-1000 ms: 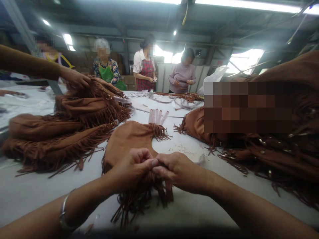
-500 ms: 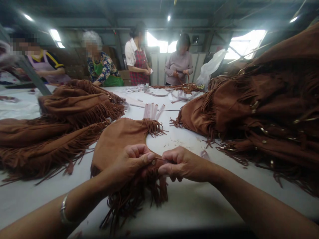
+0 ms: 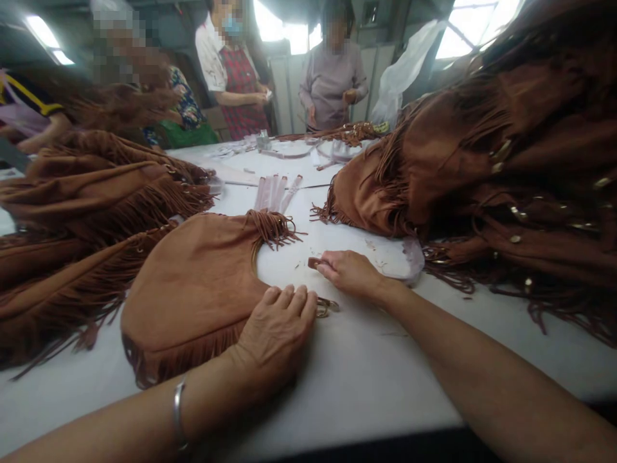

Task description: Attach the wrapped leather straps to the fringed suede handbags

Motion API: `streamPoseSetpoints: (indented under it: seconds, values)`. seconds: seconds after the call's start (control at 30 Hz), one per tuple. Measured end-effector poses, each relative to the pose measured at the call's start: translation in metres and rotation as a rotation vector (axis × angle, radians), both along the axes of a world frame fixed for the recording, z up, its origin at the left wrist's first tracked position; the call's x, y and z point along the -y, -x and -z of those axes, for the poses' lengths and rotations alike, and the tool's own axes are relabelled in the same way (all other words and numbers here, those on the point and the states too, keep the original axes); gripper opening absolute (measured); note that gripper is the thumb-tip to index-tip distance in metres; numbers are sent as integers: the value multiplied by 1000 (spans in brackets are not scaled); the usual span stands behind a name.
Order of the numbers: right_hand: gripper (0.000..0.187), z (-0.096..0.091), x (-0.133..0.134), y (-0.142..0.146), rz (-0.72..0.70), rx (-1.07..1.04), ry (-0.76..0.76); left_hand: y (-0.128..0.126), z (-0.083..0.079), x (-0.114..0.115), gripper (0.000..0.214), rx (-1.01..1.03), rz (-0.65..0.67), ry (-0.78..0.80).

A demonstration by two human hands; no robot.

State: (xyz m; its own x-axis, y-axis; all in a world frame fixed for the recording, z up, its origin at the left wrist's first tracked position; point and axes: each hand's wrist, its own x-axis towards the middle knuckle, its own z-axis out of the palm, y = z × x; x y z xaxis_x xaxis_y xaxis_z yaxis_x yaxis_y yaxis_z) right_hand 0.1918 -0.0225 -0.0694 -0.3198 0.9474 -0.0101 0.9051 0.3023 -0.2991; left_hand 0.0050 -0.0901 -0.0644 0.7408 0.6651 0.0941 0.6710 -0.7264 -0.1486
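My open left grip (image 3: 274, 334) is resting flat on a fringed suede bag (image 3: 193, 283) beneath it, while my right grip (image 3: 349, 273) is pinching a small brown tab (image 3: 314, 262) on the white worktop (image 3: 366, 386).

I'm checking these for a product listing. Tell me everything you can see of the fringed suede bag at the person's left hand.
The fringed suede bag is a rounded, crescent-shaped piece in tan-brown, matte material that looks like suede. It lies flat on the white table. A fringe of thin strips runs along its near edge, and a dense bunch of fringe sits at its far end. The person's left hand rests on its right side, fingers spread.
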Motion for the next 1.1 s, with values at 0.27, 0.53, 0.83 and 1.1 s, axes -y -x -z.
streamPoseSetpoints:
  seconds: [0.27,0.53,0.83,1.1]
  values:
    - [25,-4,6,-11,-24,-358,92,2,5,-30,40,58,-81,155]
    - [26,-24,18,-16,-122,-1042,535,10,4,-48,20,137,-78,285]
    - [30,4,14,3,172,-965,721,15,12,-50,33,347,-109,289]
    - [31,2,17,8,231,-1075,829,14,13,-51,28,323,-188,261]
